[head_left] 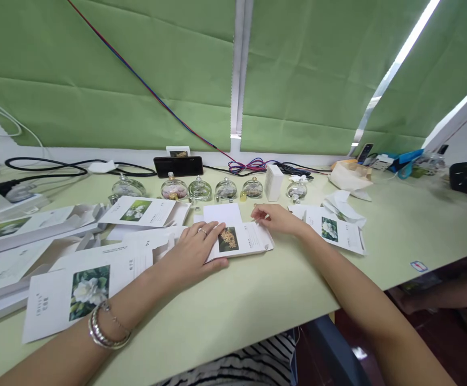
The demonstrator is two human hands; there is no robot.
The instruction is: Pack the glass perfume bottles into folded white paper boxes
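Observation:
My left hand [199,244], with a ring, rests over the left part of a white box [253,238] lying on the table. The box has an orange flower picture; my thumb is along its near edge and my fingers reach across its top. At the box's far right corner is my right hand [275,217], its fingertips curled together; whatever is between them is too small to make out. A blank white card or box [222,213] lies just behind. Beyond it, several round glass perfume bottles [225,188] stand in a row, with a small gold cap [243,196] among them.
Flat and part-opened flower-print boxes [90,292] crowd the left side. To the right lie another printed box [333,230] and crumpled white paper [343,206]. A phone [178,166], an upright white box [274,182] and cables [253,165] line the back. A person's arm [446,292] shows at lower right.

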